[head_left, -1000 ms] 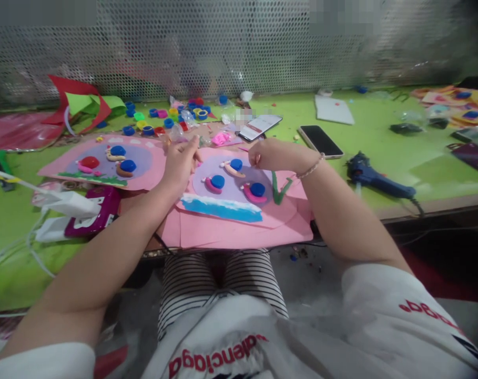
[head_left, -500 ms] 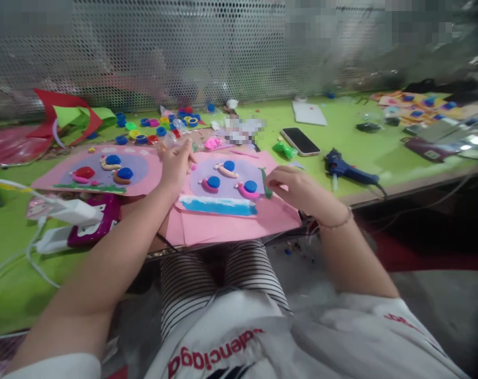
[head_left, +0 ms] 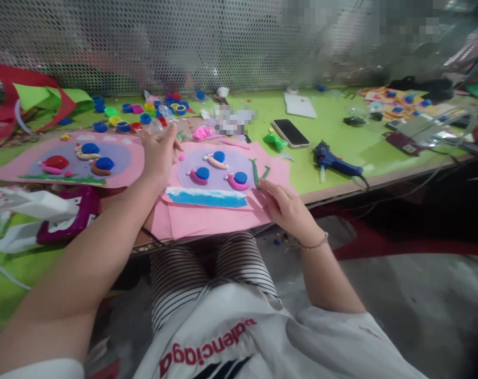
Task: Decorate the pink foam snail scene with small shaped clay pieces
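Observation:
My right hand (head_left: 284,206) is at the right side of a pink card (head_left: 276,160), its fingers bunched at the lower end of green clay strips (head_left: 255,171) that form a V. On the card's lilac oval (head_left: 185,166) sit three clay snails with blue shells, among them a pink snail (head_left: 237,181) nearest the strips. A blue and white painted band (head_left: 207,198) runs below. My left hand (head_left: 160,152) is over the card's left edge, fingers curled with the tips close together; whatever they hold is hidden.
A second snail card (head_left: 10,163) lies left, by a purple power strip (head_left: 71,218) with white plugs. Behind are several small pots (head_left: 123,126) of colour. A phone (head_left: 290,132), green clay lump (head_left: 275,141) and blue glue gun (head_left: 337,163) lie right.
My right hand has shifted down and left onto the lower end of the green strips. A second green strip, angled to the right, now shows. The whole view has swung slightly.

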The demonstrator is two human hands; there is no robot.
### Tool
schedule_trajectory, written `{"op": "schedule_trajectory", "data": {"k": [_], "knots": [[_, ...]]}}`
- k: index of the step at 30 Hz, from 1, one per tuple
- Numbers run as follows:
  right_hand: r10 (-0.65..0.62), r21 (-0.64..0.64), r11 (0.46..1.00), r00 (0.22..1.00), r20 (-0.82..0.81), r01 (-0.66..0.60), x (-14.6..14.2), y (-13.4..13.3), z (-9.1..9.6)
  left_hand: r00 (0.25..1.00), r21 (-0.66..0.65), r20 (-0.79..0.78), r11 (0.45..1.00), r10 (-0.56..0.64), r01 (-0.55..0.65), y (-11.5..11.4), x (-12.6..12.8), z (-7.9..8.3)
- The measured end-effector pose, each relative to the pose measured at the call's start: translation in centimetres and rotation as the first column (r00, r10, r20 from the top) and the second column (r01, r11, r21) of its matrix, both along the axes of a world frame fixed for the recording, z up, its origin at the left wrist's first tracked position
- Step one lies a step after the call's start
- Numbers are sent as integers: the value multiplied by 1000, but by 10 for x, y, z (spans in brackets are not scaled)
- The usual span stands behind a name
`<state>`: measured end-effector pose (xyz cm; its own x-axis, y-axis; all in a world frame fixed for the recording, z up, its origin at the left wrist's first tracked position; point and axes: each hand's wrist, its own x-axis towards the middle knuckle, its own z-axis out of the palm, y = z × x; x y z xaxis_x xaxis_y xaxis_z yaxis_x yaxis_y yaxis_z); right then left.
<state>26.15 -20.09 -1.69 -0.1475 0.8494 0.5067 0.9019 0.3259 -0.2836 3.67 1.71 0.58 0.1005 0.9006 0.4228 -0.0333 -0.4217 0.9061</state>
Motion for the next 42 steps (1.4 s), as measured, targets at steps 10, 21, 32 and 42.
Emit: {"op": "schedule_trajectory", "data": {"k": [10, 21, 32, 42], "knots": [[33, 30, 999, 999, -19, -33, 0, 0, -8, 995, -59, 94, 998, -18, 23, 0, 0, 1], [-19, 93, 995, 999, -30, 22, -1, 0, -7, 996, -78, 84, 997, 5, 2, -2, 0, 3], [-68, 57, 996, 990, 123, 62, -1, 0, -9, 996, -56, 84, 998, -22, 27, -3, 2, 3], [-30, 70, 997, 998, -48, 33, 4, -1, -12, 994, -123, 107, 992, -10, 23, -11, 5, 11]]}}
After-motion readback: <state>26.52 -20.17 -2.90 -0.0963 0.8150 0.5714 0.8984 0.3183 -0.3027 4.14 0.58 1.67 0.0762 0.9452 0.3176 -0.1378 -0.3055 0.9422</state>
